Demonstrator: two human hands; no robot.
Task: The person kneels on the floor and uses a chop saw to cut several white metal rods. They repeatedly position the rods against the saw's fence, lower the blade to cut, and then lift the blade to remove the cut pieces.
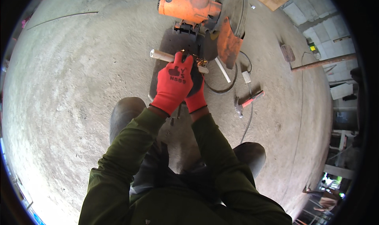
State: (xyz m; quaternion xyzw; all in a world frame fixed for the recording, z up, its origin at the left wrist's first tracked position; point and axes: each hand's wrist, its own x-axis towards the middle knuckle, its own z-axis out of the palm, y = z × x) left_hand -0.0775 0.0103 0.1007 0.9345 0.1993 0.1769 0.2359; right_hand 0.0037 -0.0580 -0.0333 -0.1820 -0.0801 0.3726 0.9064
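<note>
Both my hands wear red gloves with dark palms and are close together over the dark base [167,43] of an orange cut-off saw [183,7]. My left hand [173,82] is closed round a pale metal tube [161,55], whose open end sticks out to the left. Pressed beside it, my right hand [197,92] is closed at the tube's right part, its fingers partly hidden. A short pale end shows just right of the gloves. Small orange sparks glow at the fingertips, near the saw's disc [211,45].
A cut metal piece [223,70] lies right of the saw base. Farther right are a cable connector [246,77], a hammer [249,102] with a red handle, and a rusty rod [323,62]. Loose cable crosses the concrete floor [79,86]. My knees flank the work.
</note>
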